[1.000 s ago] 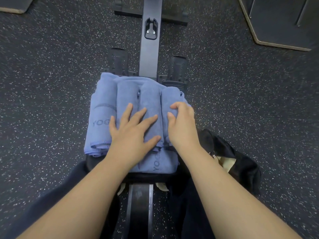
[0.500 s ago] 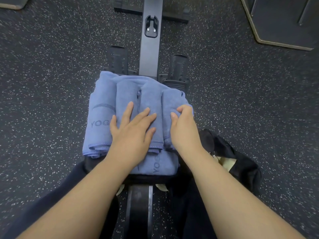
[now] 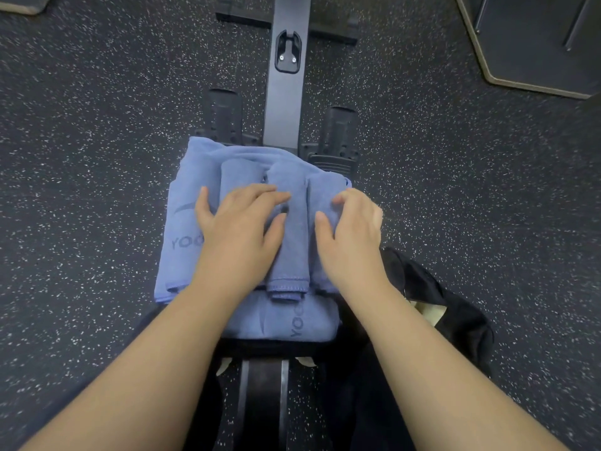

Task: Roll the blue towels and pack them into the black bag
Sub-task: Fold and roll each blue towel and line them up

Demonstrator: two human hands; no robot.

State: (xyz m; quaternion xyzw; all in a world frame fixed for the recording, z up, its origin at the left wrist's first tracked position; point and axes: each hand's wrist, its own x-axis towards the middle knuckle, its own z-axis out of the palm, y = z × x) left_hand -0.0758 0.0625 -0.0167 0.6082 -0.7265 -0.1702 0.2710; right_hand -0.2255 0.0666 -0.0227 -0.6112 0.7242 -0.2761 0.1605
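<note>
left hand [image 3: 239,236] lies flat, fingers spread, on the blue towels [image 3: 289,242]. right hand [image 3: 349,236] curls its fingers round the rightmost roll. towels rest on a machine rail [image 3: 286,102]; black bag [image 3: 455,314] lies just right.

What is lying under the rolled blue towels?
Under the rolled towels lies a flat blue towel printed YOG, and another folded one nearer the person. What supports the pile is covered.
</note>
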